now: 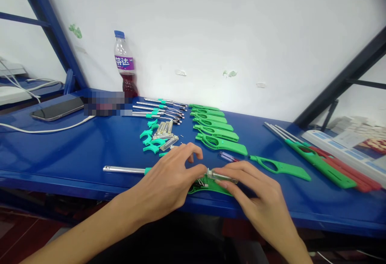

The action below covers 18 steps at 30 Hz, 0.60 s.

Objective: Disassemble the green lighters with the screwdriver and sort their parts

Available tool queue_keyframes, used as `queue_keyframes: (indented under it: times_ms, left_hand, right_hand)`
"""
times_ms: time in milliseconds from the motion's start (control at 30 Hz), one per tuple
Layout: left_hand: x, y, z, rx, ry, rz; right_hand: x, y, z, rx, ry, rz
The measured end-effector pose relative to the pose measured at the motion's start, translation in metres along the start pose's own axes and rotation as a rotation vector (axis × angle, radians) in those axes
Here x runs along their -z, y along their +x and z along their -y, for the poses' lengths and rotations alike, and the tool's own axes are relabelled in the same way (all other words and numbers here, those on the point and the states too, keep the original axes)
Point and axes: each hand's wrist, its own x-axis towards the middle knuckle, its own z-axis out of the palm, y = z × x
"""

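A clear lighter fuel tank (224, 176) with a pale valve end is pinched in the fingers of my right hand (256, 185). It lies over a green lighter handle half (215, 187) near the table's front edge. My left hand (175, 175) bends over the handle's left part, its thumb tip at the tank's valve end and its index finger curled above. What its other fingers hold is hidden. From under this hand a metal lighter tube (123, 169) with a teal collar sticks out to the left. Dark small parts show inside the handle by my thumb.
Behind my hands lie teal trigger pieces (147, 137), several fuel tanks (165, 129), metal tubes with wires (157, 111) and green handle halves (221, 143). A screwdriver (227, 156), another half (280, 167), finished-looking lighters (319, 161), a phone (57, 107) and a bottle (125, 65) surround them.
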Motion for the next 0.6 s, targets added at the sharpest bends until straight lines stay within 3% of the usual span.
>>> queue_keyframes:
  times_ms: [600]
  left_hand:
    - [0.0026,0.0,-0.0037,-0.007,-0.015,-0.014]
  right_hand:
    - [0.0019,-0.0001,0.0007,-0.003,-0.003,0.002]
